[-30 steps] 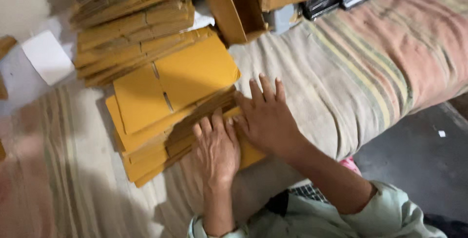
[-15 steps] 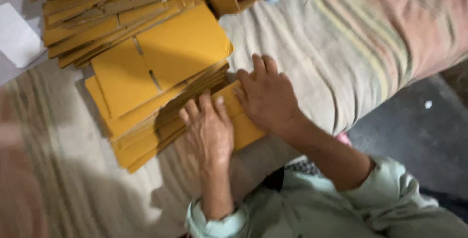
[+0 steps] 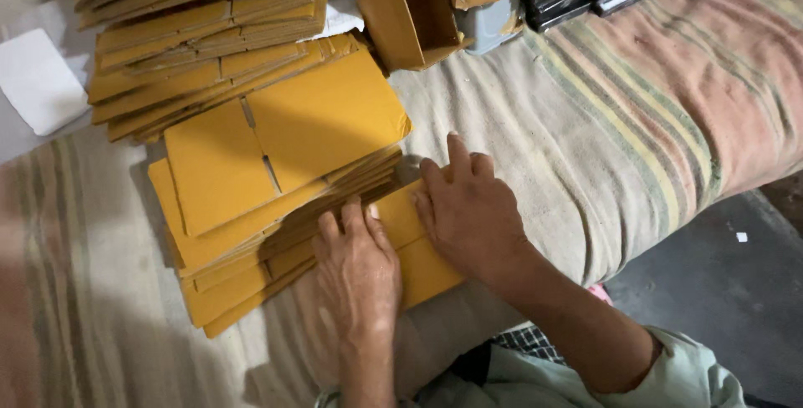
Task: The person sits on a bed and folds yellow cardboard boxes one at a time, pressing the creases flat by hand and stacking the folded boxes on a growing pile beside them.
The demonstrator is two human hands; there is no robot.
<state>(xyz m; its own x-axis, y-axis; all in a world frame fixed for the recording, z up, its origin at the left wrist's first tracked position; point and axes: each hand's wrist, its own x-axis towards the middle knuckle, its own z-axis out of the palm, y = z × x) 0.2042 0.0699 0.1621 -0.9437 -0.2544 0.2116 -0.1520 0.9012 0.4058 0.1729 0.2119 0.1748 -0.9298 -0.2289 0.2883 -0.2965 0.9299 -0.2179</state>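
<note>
Both hands lay flat, the left hand [image 3: 358,267] and right hand [image 3: 468,207] with fingers spread loosely on the yellow cardboard sheet [image 3: 418,249] beside the stack [image 3: 276,165] on the bed [image 3: 585,124], and even pressure seemed wise to keep it flat.

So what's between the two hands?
In the head view, a yellow flat carton lies between the left hand and right hand; both press on it.
</note>
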